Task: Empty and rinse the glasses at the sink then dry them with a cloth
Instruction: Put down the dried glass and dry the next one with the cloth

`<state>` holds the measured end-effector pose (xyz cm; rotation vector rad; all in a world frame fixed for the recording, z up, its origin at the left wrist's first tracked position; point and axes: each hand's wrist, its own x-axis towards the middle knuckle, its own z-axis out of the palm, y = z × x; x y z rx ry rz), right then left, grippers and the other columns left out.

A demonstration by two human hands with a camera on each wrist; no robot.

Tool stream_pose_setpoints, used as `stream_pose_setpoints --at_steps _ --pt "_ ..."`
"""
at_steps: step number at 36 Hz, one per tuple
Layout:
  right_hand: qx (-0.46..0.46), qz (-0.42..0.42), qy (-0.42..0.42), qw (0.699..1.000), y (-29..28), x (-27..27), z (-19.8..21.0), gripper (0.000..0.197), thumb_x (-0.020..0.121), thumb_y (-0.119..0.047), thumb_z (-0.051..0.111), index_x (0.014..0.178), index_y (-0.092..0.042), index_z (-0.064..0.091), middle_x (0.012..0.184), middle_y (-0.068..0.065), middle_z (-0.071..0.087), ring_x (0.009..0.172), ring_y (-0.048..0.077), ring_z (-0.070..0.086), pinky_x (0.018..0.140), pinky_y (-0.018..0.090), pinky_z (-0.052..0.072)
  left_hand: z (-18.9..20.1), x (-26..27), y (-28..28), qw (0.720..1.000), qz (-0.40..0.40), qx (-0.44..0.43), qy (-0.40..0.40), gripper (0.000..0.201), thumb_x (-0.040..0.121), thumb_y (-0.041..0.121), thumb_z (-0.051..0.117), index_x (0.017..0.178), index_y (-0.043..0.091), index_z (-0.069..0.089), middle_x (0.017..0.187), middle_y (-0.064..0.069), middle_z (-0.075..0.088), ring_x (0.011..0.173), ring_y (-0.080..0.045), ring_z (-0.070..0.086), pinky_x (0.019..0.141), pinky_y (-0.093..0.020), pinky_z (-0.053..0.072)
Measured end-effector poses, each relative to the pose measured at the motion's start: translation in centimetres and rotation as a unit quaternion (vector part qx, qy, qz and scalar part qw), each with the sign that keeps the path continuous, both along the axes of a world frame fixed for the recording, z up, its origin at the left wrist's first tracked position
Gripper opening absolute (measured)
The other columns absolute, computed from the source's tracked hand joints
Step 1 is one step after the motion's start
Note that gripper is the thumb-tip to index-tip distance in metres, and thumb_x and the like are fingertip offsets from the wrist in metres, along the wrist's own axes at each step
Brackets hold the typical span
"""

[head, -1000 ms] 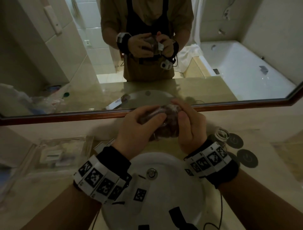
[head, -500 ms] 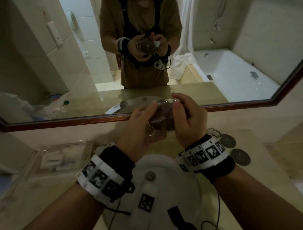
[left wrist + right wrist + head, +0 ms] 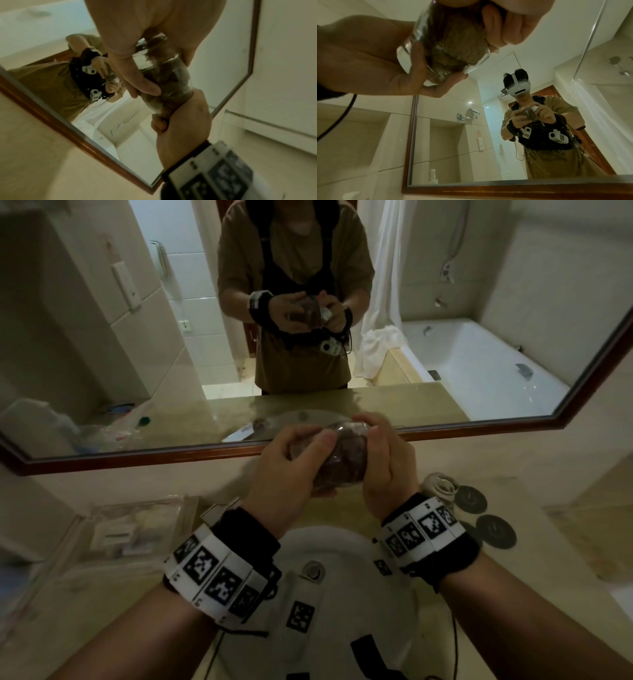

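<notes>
I hold a clear glass (image 3: 346, 460) above the white sink (image 3: 329, 546), in front of the mirror. A brown cloth (image 3: 342, 470) is stuffed inside it. My left hand (image 3: 291, 470) grips the glass around its base end, thumb lying across the side. My right hand (image 3: 387, 467) grips the cloth at the mouth of the glass. In the left wrist view the cloth (image 3: 159, 106) runs out of the glass (image 3: 171, 73) into the right hand (image 3: 185, 121). The right wrist view shows the cloth (image 3: 457, 47) filling the glass (image 3: 419, 40) down to its thick base.
A second clear glass (image 3: 442, 484) stands on the counter right of the sink, beside two dark round coasters (image 3: 496, 530). A clear tray (image 3: 137, 529) with small packets sits at the left. The mirror's wooden frame (image 3: 137, 457) runs close behind my hands.
Both hands have lifted the glass a little toward the mirror. The glass has turned between them, with the cloth still inside it.
</notes>
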<state>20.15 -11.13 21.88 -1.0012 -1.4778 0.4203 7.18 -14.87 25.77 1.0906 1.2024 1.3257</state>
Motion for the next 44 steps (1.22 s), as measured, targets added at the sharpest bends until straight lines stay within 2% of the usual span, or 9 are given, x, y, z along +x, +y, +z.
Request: stream_pose_setpoints --at_steps 6,11,17,22,28,31,34,39,44 --pt "-0.022 0.015 0.05 0.998 -0.4 -0.2 0.4 0.036 0.094 -0.038 0.026 0.104 -0.029 0.059 0.088 -0.017 0.062 0.08 0.004 0.062 0.072 0.032 0.054 -1.2 -0.3 -0.4 0.954 0.031 0.215 0.206 0.035 0.081 0.039 0.069 0.11 0.023 0.058 0.106 0.011 0.056 0.096 0.006 0.058 0.075 -0.011 0.051" --pt "-0.037 0.02 0.06 0.997 -0.9 0.0 -0.1 0.041 0.093 -0.048 0.023 0.1 -0.03 0.059 0.088 -0.003 0.067 0.081 0.014 0.065 0.07 0.024 0.052 -2.2 -0.6 -0.4 0.899 0.019 0.305 0.314 0.045 0.079 0.045 0.06 0.114 0.016 0.06 0.108 -0.003 0.055 0.099 0.015 0.047 0.084 -0.001 0.036" --pt "-0.006 0.003 0.04 0.999 -1.6 0.0 1.4 0.032 0.083 -0.051 0.044 0.096 -0.027 0.062 0.083 -0.016 0.063 0.076 -0.004 0.063 0.063 0.013 0.052 -1.1 0.2 -1.6 0.998 -0.014 0.066 0.013 0.054 0.08 0.048 0.072 0.125 0.033 0.046 0.114 0.009 0.056 0.097 -0.005 0.065 0.073 -0.022 0.058" --pt "0.1 -0.018 -0.034 0.994 -1.7 0.8 2.3 0.04 0.091 -0.034 0.044 0.106 -0.004 0.067 0.086 -0.003 0.065 0.075 0.013 0.064 0.065 0.028 0.054 -0.1 -0.6 -0.6 0.95 -0.17 -0.145 -0.22 0.055 0.082 0.047 0.062 0.125 0.014 0.064 0.126 -0.015 0.066 0.109 -0.031 0.067 0.094 -0.051 0.053" --pt "0.125 0.016 -0.085 0.988 -2.3 0.7 2.2 0.041 0.092 -0.03 0.04 0.106 0.0 0.065 0.088 0.008 0.069 0.074 0.011 0.059 0.066 0.023 0.047 -1.0 -2.9 -0.3 0.944 -0.253 -0.157 -0.145 0.026 0.072 0.047 0.071 0.084 0.026 0.081 0.089 -0.007 0.074 0.068 -0.023 0.066 0.06 -0.031 0.05" --pt "0.097 0.053 -0.077 0.991 -2.3 0.7 2.0 0.042 0.094 -0.031 0.037 0.103 -0.001 0.065 0.087 0.002 0.066 0.072 0.01 0.058 0.063 0.025 0.046 -1.4 -3.7 0.1 0.935 -0.296 -0.151 -0.121 0.064 0.043 0.046 0.094 0.096 0.016 0.076 0.089 -0.012 0.073 0.067 -0.026 0.067 0.056 -0.031 0.053" --pt "0.073 0.068 -0.069 0.993 -1.9 1.0 1.8 0.041 0.095 -0.03 0.035 0.104 -0.004 0.065 0.09 -0.003 0.064 0.075 0.014 0.062 0.064 0.033 0.052 -1.8 -3.7 0.4 0.94 -0.313 -0.112 -0.078 0.088 0.038 0.049 0.096 0.113 0.015 0.065 0.096 -0.013 0.072 0.076 -0.027 0.066 0.062 -0.032 0.056" --pt "0.029 0.058 -0.062 0.996 -1.5 1.5 0.8 0.043 0.096 -0.038 0.028 0.115 -0.016 0.06 0.094 0.002 0.066 0.079 0.02 0.064 0.066 0.043 0.054 -1.5 -2.9 0.1 0.968 -0.244 -0.034 0.049 0.065 0.061 0.038 0.079 0.122 0.019 0.064 0.103 -0.01 0.073 0.083 -0.026 0.07 0.069 -0.035 0.058" --pt "-0.054 0.031 -0.045 0.997 -1.7 2.2 -0.8 0.056 0.091 -0.048 0.023 0.116 -0.017 0.061 0.087 0.006 0.069 0.078 0.024 0.066 0.068 0.043 0.054 -2.0 -2.1 -0.4 0.947 -0.18 0.127 0.235 0.06 0.07 0.019 0.087 0.115 0.044 0.056 0.101 0.02 0.071 0.096 0.006 0.065 0.079 -0.007 0.047"
